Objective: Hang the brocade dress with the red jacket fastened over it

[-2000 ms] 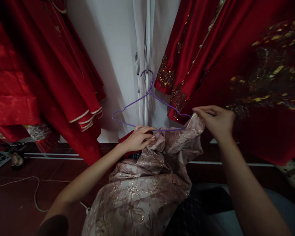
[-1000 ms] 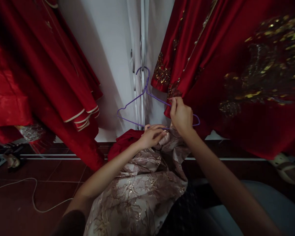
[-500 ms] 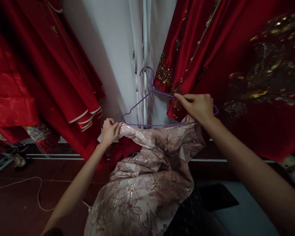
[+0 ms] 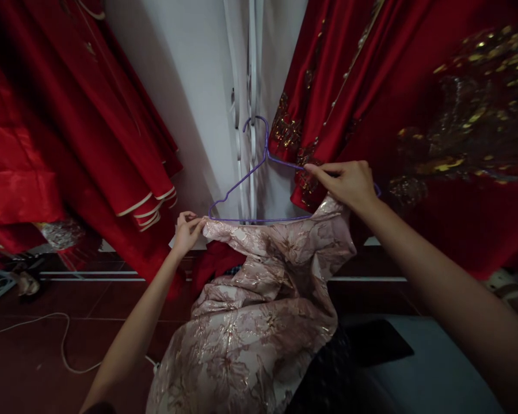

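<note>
At far left, red garments hang with pale piping along one hem, above a shoe and a white cable on the dark red tiled floor. Next, the left hand pinches the left top corner of a pink floral brocade dress between thumb and fingers, at the left end of a purple hanger. The hanger stands upright before a white panel, its hook over pale vertical strips; whether it is caught there I cannot tell. The dress's top edge runs along the lower bar, and its body spreads in folds towards the wearer of the camera. The right hand pinches the hanger's right arm between thumb and forefinger, its other fingers curled, just above the dress's right top corner. Behind it hangs a red gold-embroidered garment; farther right, another red garment bears gold sequins. Below, a flat black rectangular object lies on a pale blue-grey surface.
</note>
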The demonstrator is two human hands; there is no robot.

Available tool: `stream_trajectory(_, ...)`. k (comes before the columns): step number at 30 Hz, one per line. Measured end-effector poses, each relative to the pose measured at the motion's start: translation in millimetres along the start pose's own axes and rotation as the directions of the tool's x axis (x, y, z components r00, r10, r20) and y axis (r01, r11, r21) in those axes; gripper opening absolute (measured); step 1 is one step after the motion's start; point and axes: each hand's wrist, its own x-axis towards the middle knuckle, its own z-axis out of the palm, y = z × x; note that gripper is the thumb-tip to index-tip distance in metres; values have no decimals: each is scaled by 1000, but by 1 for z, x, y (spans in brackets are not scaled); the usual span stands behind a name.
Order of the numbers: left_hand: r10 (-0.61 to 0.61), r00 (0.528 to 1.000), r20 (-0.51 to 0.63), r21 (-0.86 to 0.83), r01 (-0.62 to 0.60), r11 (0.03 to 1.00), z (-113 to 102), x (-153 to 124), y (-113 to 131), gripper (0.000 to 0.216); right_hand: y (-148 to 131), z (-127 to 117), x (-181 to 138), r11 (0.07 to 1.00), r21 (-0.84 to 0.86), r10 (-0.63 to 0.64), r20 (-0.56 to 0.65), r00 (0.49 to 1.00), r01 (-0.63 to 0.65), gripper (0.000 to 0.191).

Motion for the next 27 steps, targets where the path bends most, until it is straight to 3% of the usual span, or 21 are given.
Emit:
stream_trajectory(15, -11, 999, 40, -48, 13, 999, -15, -5, 2, 29, -2, -7, 2, 999, -44, 10, 56, 998, -8, 51)
stream_trajectory(27, -49, 998, 41, 74, 46, 996, -8, 5, 7, 27, 1, -4, 4, 1000, -12, -4, 56, 998, 4, 51)
